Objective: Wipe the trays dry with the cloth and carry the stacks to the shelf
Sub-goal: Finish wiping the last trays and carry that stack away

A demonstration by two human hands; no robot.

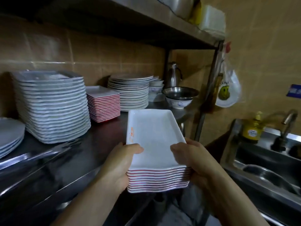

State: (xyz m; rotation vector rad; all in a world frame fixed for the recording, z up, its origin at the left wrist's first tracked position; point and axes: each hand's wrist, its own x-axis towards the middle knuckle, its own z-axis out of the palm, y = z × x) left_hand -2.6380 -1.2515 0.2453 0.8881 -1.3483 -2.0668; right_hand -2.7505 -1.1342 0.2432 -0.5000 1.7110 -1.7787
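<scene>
I have the tray stack (158, 180) gripped at its near end, one hand on each side. My left hand (121, 162) wraps the left edge, thumb curled over the top tray's rim and the fingers under the pile, out of sight. My right hand (193, 160) does the same on the right edge, thumb lying on the top tray's inner face. The trays are white with red undersides, and the top one carries a small orange print along its left rim.

The pile tilts away from my grip, its far end hanging over the front of the steel shelf (101, 139); I think it is not touching the shelf, though the view is too dim there to be sure.

Beyond my left hand, further back on the shelf, stands a shorter red stack (104, 105) of similar trays. Left of that is a tall pile of white square plates (52, 108), and behind the held trays a stack of round plates (130, 92). Past the far end, slightly right, sit bowls (180, 96). Right of my right hand is the sink (268, 175) with a yellow soap bottle (253, 128).
</scene>
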